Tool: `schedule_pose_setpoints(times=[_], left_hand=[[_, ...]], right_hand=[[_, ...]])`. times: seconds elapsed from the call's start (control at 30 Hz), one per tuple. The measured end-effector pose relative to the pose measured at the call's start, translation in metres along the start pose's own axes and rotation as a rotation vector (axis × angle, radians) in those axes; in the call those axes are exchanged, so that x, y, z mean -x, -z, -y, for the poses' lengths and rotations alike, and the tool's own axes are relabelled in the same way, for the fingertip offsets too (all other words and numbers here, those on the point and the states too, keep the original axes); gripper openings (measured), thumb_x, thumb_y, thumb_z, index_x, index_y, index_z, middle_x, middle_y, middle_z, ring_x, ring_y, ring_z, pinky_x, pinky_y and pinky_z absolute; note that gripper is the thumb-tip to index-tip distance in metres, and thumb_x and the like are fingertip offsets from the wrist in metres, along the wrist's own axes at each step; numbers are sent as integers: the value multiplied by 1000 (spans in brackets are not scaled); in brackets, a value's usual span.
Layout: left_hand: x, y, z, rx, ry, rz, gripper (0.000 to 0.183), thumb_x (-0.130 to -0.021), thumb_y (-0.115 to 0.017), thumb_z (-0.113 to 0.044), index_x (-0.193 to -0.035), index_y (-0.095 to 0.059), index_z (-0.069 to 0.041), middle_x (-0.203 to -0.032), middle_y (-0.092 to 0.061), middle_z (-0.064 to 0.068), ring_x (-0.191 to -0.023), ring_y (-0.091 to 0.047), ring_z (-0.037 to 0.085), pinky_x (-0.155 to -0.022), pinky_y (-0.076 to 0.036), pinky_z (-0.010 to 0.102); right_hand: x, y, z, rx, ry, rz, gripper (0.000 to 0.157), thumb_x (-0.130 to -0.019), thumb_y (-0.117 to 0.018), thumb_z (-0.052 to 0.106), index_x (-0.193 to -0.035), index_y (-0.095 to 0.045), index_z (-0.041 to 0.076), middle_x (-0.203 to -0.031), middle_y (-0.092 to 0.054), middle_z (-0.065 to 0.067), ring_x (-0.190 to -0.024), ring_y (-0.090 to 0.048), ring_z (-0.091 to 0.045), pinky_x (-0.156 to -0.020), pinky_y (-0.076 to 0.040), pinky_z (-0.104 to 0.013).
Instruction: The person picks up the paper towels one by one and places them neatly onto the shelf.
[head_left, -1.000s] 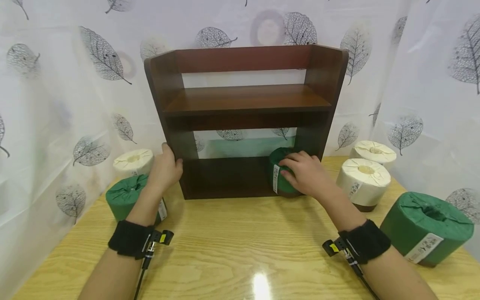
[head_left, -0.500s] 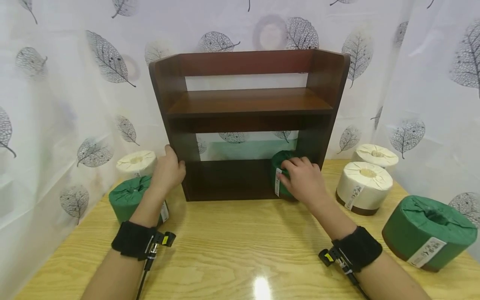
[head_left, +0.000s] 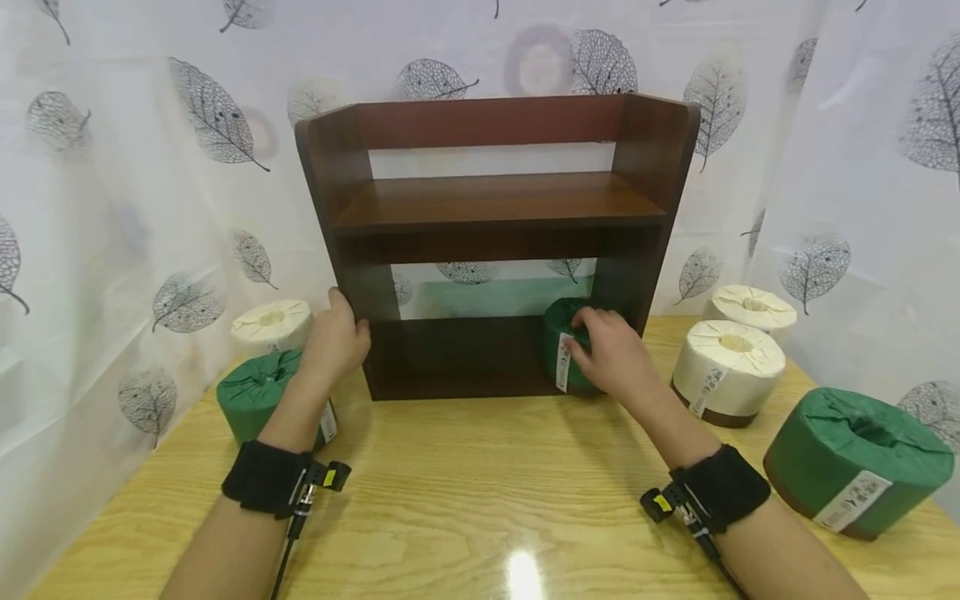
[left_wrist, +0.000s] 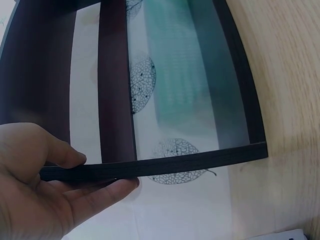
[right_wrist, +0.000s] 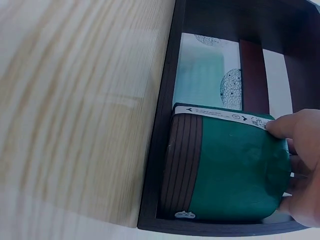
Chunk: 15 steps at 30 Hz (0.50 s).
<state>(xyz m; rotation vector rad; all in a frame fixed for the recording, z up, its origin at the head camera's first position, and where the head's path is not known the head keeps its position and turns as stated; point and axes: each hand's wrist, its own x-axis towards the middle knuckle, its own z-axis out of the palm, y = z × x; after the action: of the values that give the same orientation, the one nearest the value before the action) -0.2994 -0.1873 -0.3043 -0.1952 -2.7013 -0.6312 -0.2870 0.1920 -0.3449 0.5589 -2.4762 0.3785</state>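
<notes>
1. The left hand [head_left: 335, 340] pinches the front edge of the dark-brown, two-tier wooden shelf's [head_left: 498, 200] left side panel, thumb on the inner face, fingers outside.
2. The right hand [head_left: 615, 350] grips the top of a dark-green, paper-wrapped cylindrical roll [right_wrist: 235, 165], thumb against its white label strip.
3. That roll stands upright at the right end of the lower compartment, its brown base by the front edge and its side close to the right panel; whether those two touch, I cannot tell.
4. From the roll, the lower board stretches leftward to the far panel, leaving sideways room.
5. The pale, wood-grained counter [head_left: 450, 483] spreads between the forearms, up to the shelf's front edge.
6. Right of the shelf stand a front cream roll [head_left: 723, 371], a rear cream roll [head_left: 750, 307] and, nearer the person, a larger-looking green roll [head_left: 840, 467].
7. Left, near the counter's edge, the forearm partly covers another green roll [head_left: 251, 400].
</notes>
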Motion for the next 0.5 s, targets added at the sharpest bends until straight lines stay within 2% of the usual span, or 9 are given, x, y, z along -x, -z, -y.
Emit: schedule_pose_setpoints(times=[0.1,0.23,0.33,0.43,0.5], left_hand=[[-1,-1,1,-2,-4,-7,70,-89,-45,-13,-133,-3,21,-74,-57,33,-54,-57,32,-48,-47,43],[0,-1,1,3,1,4,70,-89,-45,-14,-134,-3,21,-71,-57,31,-50,-56,28,-46,-46,41],[0,-1,1,7,8,14,71,-90,-44,-14,-135,-2,20,-69,-57,29,-48,-55,26,-45,-46,39],[0,-1,0,11,9,15,71,-90,-44,-14,-135,-1,19,-69,-57,28,-49,-55,27,-46,-46,39],[0,0,1,9,5,9,70,-90,-44,-14,-135,-2,20,-71,-57,30,-51,-56,29,-47,-47,41]], right_hand=[[-1,1,0,-48,-33,40,30,-86,-62,25,-109,-53,7,-102,-61,-13,-96,-55,-30,-81,-46,-47],[-1,-1,-4,-67,-11,49,27,-86,-61,18,-110,-55,6,-106,-60,-15,-103,-54,-31,-94,-39,-49],[-1,-1,-8,-79,-14,44,24,-85,-61,13,-107,-55,6,-103,-61,-14,-100,-54,-32,-92,-40,-49],[-1,-2,-12,-87,-35,29,22,-84,-62,10,-104,-54,6,-99,-60,-14,-95,-55,-31,-83,-45,-48],[-2,-3,-14,-89,-27,-12,21,-82,-63,7,-100,-54,6,-104,-59,-17,-100,-53,-34,-82,-45,-49]])
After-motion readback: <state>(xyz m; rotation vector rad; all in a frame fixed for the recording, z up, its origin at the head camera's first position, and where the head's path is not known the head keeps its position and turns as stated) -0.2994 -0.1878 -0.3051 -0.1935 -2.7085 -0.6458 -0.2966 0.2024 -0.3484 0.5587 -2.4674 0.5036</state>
